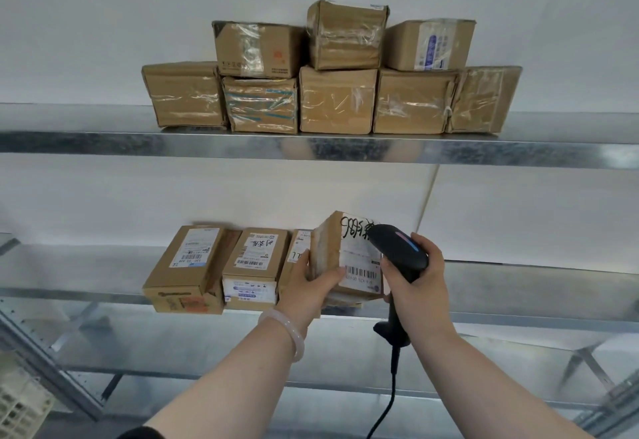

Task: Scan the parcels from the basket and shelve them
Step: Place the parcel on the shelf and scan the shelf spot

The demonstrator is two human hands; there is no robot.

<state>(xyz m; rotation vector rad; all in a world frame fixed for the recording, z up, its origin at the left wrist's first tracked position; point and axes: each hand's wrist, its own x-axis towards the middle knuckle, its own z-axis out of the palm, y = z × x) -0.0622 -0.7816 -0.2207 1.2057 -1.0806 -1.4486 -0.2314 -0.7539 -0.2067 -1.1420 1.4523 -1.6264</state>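
Cardboard parcel (345, 259) gripped between left hand (311, 286) thumb and fingers (300, 266).

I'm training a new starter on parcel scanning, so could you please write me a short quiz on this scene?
1. True or false: the right hand grips the scanner.
2. What does the left hand hold? A: a parcel; B: a pen; C: nothing.
3. How many boxes sit in the top layer on the upper shelf?
Key: 1 true; 2 A; 3 three.
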